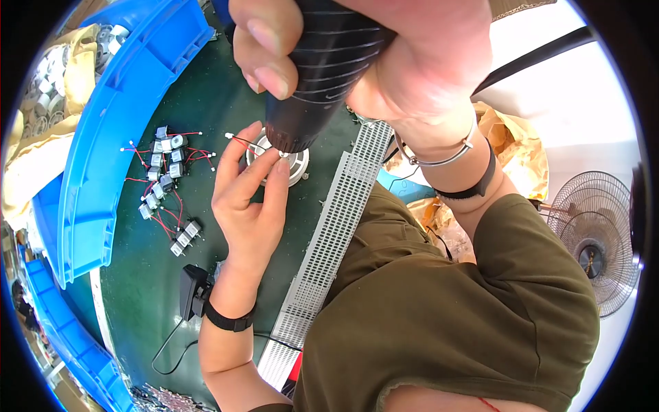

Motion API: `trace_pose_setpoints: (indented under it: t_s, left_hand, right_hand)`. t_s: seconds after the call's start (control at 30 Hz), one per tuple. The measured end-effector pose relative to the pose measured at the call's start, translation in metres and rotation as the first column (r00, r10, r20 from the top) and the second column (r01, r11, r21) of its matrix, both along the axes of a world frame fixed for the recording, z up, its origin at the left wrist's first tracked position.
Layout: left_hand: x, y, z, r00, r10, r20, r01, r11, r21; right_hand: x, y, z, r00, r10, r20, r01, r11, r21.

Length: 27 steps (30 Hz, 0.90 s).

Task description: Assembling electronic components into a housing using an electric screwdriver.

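A black electric screwdriver (319,75) with a ribbed body is gripped in my right hand (425,58), its tapered nose pointing down. The nose is over a round white plastic housing (299,165) on the green tabletop. My left hand (248,199) reaches over the housing, thumb and a finger closed together beside the screwdriver's tip; whatever they pinch is too small to make out. A thin red and black wire with a white connector (230,136) runs out by these fingers. Left of that hand lie several small block-shaped parts (165,182) with red wires.
Blue plastic bins (123,117) line the table's left side, and a paper-lined one holds white parts (44,103). A white perforated strip (328,237) edges my side. A black adapter-like device (195,292) with a cable stands near my left wrist. A fan (590,257) is at far right.
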<state>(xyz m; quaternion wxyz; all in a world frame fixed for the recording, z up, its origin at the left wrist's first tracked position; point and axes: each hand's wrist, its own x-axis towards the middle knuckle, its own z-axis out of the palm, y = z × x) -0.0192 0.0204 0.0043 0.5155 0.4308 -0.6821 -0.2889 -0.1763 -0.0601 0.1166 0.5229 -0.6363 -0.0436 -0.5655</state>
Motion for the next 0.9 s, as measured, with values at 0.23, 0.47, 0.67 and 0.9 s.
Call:
trace_pose_setpoints:
  t_s: [0.23,0.47,0.67,0.9]
  left_hand:
    - [0.002,-0.002,-0.003,0.998,-0.037,0.045,0.041,0.994,-0.099]
    - [0.008,-0.007,-0.004,0.955,0.023,0.296,0.085,0.934,-0.348]
    - [0.006,-0.006,-0.002,0.957,0.031,0.289,0.074,0.936,-0.345]
    - [0.004,-0.004,-0.001,0.953,0.031,0.300,0.076,0.937,-0.340]
  right_hand:
    - [-0.002,-0.010,-0.003,0.999,-0.038,-0.006,0.038,0.997,-0.061]
    - [-0.002,-0.017,-0.005,0.997,-0.077,-0.010,0.075,0.990,-0.120]
    - [-0.002,-0.009,-0.001,0.995,-0.103,-0.011,0.100,0.982,-0.161]
    - [-0.004,0.025,0.017,0.973,-0.154,-0.169,0.182,0.970,0.163]
